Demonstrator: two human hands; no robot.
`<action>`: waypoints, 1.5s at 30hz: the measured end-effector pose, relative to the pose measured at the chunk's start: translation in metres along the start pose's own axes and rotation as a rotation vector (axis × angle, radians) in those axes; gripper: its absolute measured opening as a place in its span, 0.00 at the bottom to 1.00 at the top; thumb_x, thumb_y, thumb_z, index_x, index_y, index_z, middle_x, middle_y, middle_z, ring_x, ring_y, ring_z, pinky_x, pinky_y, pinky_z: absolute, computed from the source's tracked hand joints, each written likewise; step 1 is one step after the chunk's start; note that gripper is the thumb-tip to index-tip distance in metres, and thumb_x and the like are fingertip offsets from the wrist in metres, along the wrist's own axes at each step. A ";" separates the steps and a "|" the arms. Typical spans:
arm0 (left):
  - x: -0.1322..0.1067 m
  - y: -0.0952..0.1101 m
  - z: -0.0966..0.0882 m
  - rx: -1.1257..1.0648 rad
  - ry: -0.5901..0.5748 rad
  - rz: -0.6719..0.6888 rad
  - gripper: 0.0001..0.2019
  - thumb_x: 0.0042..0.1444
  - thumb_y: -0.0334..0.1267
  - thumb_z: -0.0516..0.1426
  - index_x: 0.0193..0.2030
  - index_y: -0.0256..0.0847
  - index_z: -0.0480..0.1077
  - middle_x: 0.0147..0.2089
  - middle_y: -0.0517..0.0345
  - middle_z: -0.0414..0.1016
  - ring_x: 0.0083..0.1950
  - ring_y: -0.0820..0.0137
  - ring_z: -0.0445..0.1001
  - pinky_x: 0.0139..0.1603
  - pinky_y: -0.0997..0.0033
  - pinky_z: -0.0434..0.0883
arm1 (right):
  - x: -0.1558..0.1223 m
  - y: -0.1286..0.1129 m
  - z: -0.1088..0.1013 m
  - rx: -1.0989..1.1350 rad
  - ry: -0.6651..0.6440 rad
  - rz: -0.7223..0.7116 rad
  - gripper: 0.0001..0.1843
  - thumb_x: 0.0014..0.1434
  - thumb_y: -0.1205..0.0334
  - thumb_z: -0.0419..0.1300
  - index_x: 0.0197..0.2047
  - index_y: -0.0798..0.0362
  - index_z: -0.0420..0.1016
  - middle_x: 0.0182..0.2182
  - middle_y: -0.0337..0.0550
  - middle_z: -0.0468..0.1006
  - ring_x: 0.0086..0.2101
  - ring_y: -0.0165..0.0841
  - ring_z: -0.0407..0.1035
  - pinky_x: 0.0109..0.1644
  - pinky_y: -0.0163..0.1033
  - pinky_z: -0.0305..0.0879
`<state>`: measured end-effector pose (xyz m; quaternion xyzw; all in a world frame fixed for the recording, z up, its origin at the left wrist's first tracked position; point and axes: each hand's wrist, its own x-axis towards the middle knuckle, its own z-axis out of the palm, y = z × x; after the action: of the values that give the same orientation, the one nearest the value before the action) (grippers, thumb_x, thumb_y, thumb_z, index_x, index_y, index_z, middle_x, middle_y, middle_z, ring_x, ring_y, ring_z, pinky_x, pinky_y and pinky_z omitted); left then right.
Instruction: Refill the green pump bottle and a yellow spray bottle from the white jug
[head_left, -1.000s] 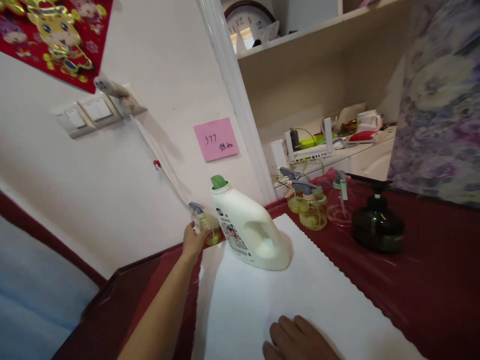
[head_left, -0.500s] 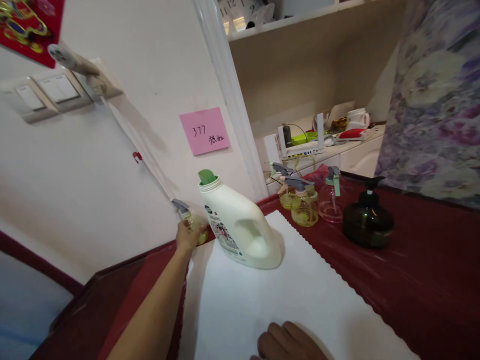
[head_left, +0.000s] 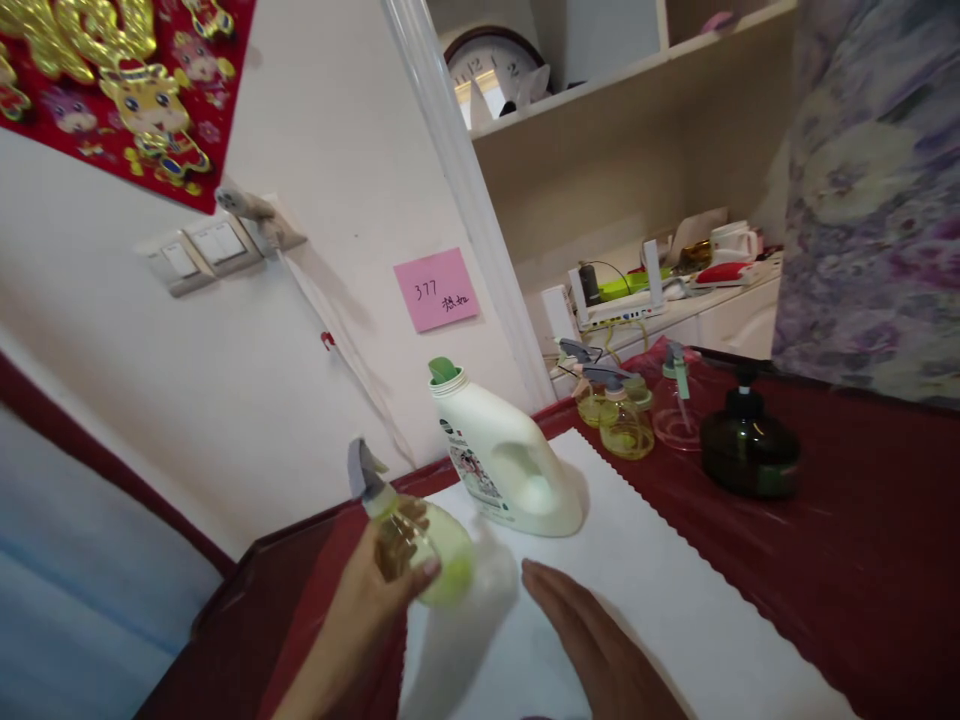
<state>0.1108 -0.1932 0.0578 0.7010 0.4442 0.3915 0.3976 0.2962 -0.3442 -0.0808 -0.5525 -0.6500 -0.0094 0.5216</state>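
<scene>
My left hand (head_left: pixel 375 590) is closed around a small clear spray bottle (head_left: pixel 424 545) with yellow-green liquid and a grey trigger head, held tilted above the left edge of the white cloth (head_left: pixel 660 620). My right hand (head_left: pixel 592 645) reaches forward over the cloth with its fingers stretched out and held together, empty, just right of the bottle. A white detergent jug (head_left: pixel 506 465) with a green cap stands at the cloth's far end.
Behind the cloth on the dark red table (head_left: pixel 862 560) stand two yellow spray bottles (head_left: pixel 619 415), a pink one (head_left: pixel 675 405) and a dark pump bottle (head_left: pixel 750 450). A floral curtain (head_left: pixel 870 200) hangs at right. The white wall carries a pink note (head_left: pixel 435 290) and switches (head_left: pixel 202 250).
My left hand has lifted the small spray bottle from beside the jug and drawn it toward me. My right hand has slid forward over the cloth toward it.
</scene>
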 end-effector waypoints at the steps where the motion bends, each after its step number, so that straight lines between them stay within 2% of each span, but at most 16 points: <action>1: -0.016 -0.004 0.005 -0.048 -0.106 -0.006 0.36 0.39 0.52 0.73 0.56 0.47 0.72 0.60 0.46 0.77 0.63 0.46 0.74 0.61 0.51 0.74 | -0.002 0.001 0.002 0.037 -0.011 0.060 0.52 0.59 0.36 0.64 0.76 0.46 0.44 0.68 0.57 0.65 0.65 0.50 0.64 0.65 0.54 0.67; 3: -0.043 -0.017 0.015 -0.071 -0.200 -0.004 0.37 0.39 0.52 0.73 0.58 0.52 0.72 0.62 0.48 0.76 0.66 0.46 0.71 0.67 0.49 0.69 | -0.005 0.003 0.007 0.115 -0.067 0.163 0.57 0.57 0.46 0.70 0.77 0.43 0.38 0.71 0.55 0.59 0.67 0.52 0.59 0.66 0.58 0.65; 5: -0.065 -0.029 0.025 -0.038 -0.281 0.002 0.36 0.41 0.53 0.73 0.59 0.56 0.73 0.65 0.50 0.74 0.69 0.45 0.68 0.70 0.47 0.64 | -0.006 0.003 0.011 0.184 -0.140 0.252 0.51 0.59 0.59 0.67 0.76 0.41 0.42 0.71 0.52 0.61 0.66 0.49 0.62 0.65 0.56 0.66; 7: -0.078 -0.038 0.033 -0.060 -0.349 -0.001 0.37 0.41 0.53 0.73 0.61 0.60 0.72 0.67 0.51 0.71 0.70 0.43 0.65 0.70 0.45 0.64 | -0.005 0.003 0.013 0.239 -0.211 0.303 0.45 0.59 0.68 0.62 0.74 0.39 0.49 0.68 0.50 0.67 0.62 0.45 0.68 0.63 0.51 0.70; 11: -0.087 -0.035 0.036 -0.151 -0.393 -0.021 0.42 0.38 0.56 0.73 0.64 0.63 0.70 0.70 0.54 0.68 0.73 0.42 0.60 0.72 0.43 0.59 | 0.002 -0.002 0.009 0.308 -0.259 0.305 0.45 0.52 0.70 0.65 0.71 0.44 0.57 0.63 0.53 0.73 0.57 0.46 0.73 0.58 0.48 0.72; 13: -0.086 -0.021 0.034 -0.222 -0.321 -0.027 0.42 0.35 0.60 0.73 0.62 0.60 0.73 0.69 0.55 0.69 0.74 0.42 0.58 0.74 0.45 0.57 | 0.006 -0.006 0.004 0.347 -0.260 0.304 0.45 0.50 0.69 0.65 0.71 0.46 0.58 0.62 0.56 0.74 0.57 0.47 0.73 0.59 0.50 0.71; 17: -0.088 0.014 0.033 -0.406 -0.145 -0.107 0.38 0.35 0.65 0.71 0.53 0.48 0.80 0.64 0.48 0.75 0.68 0.38 0.67 0.63 0.48 0.71 | 0.011 -0.010 -0.006 0.477 -0.331 0.364 0.46 0.49 0.60 0.68 0.70 0.49 0.60 0.63 0.57 0.72 0.59 0.50 0.71 0.62 0.52 0.68; 20: -0.089 0.029 0.034 -0.447 -0.077 -0.176 0.33 0.35 0.64 0.72 0.45 0.43 0.83 0.58 0.44 0.80 0.64 0.37 0.71 0.59 0.49 0.74 | 0.012 -0.011 -0.009 0.544 -0.392 0.351 0.50 0.47 0.55 0.69 0.71 0.52 0.59 0.64 0.59 0.71 0.60 0.53 0.69 0.64 0.52 0.65; 23: -0.090 0.029 0.034 -0.480 -0.084 -0.231 0.31 0.35 0.60 0.73 0.43 0.41 0.84 0.54 0.41 0.82 0.59 0.36 0.75 0.56 0.46 0.75 | 0.013 -0.010 -0.010 0.546 -0.411 0.325 0.47 0.48 0.56 0.67 0.71 0.54 0.60 0.63 0.60 0.71 0.60 0.52 0.69 0.63 0.53 0.66; 26: -0.090 0.023 0.034 -0.522 -0.113 -0.197 0.31 0.33 0.58 0.75 0.42 0.40 0.84 0.53 0.40 0.83 0.58 0.37 0.75 0.55 0.48 0.76 | 0.016 -0.012 -0.011 0.539 -0.412 0.328 0.47 0.48 0.55 0.67 0.70 0.55 0.61 0.62 0.61 0.72 0.58 0.53 0.70 0.62 0.55 0.67; 29: -0.090 0.021 0.036 -0.523 -0.058 -0.170 0.30 0.30 0.56 0.76 0.41 0.42 0.84 0.51 0.44 0.84 0.57 0.42 0.77 0.54 0.54 0.76 | 0.017 -0.014 -0.012 0.523 -0.414 0.326 0.48 0.46 0.54 0.67 0.69 0.56 0.62 0.61 0.62 0.73 0.57 0.55 0.71 0.62 0.56 0.67; 35: -0.084 0.018 0.038 -0.566 0.077 -0.087 0.29 0.28 0.55 0.76 0.37 0.41 0.82 0.41 0.47 0.84 0.47 0.51 0.81 0.44 0.63 0.79 | 0.016 -0.014 -0.011 0.461 -0.435 0.301 0.48 0.46 0.56 0.67 0.70 0.55 0.60 0.60 0.62 0.74 0.58 0.55 0.70 0.62 0.57 0.66; 38: -0.079 0.020 0.032 -0.571 0.169 -0.093 0.29 0.26 0.53 0.77 0.36 0.40 0.81 0.38 0.47 0.84 0.45 0.51 0.82 0.44 0.60 0.81 | 0.017 -0.014 -0.013 0.438 -0.444 0.292 0.48 0.48 0.58 0.66 0.71 0.57 0.59 0.61 0.63 0.73 0.58 0.54 0.70 0.63 0.57 0.65; 40: -0.078 0.026 0.025 -0.544 0.226 -0.080 0.28 0.27 0.51 0.78 0.36 0.41 0.80 0.39 0.49 0.84 0.48 0.50 0.82 0.49 0.58 0.80 | 0.018 -0.014 -0.014 0.437 -0.454 0.308 0.49 0.46 0.58 0.67 0.71 0.58 0.59 0.61 0.64 0.72 0.59 0.54 0.69 0.63 0.57 0.65; 43: -0.077 0.038 0.013 -0.546 0.287 0.034 0.29 0.30 0.51 0.77 0.40 0.44 0.79 0.41 0.52 0.84 0.50 0.51 0.81 0.54 0.55 0.79 | 0.018 -0.012 -0.012 0.459 -0.457 0.328 0.55 0.42 0.54 0.69 0.71 0.58 0.58 0.61 0.64 0.72 0.58 0.56 0.69 0.63 0.58 0.65; 45: -0.075 0.042 0.004 -0.565 0.335 0.121 0.27 0.32 0.55 0.75 0.40 0.46 0.79 0.40 0.56 0.84 0.48 0.51 0.82 0.54 0.52 0.80 | 0.016 -0.009 -0.009 0.476 -0.433 0.328 0.57 0.40 0.51 0.70 0.71 0.57 0.57 0.62 0.63 0.71 0.58 0.57 0.69 0.62 0.58 0.65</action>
<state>0.1051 -0.2765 0.0797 0.5142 0.3350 0.6317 0.4737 0.2979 -0.3421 -0.0606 -0.5018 -0.6321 0.3433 0.4803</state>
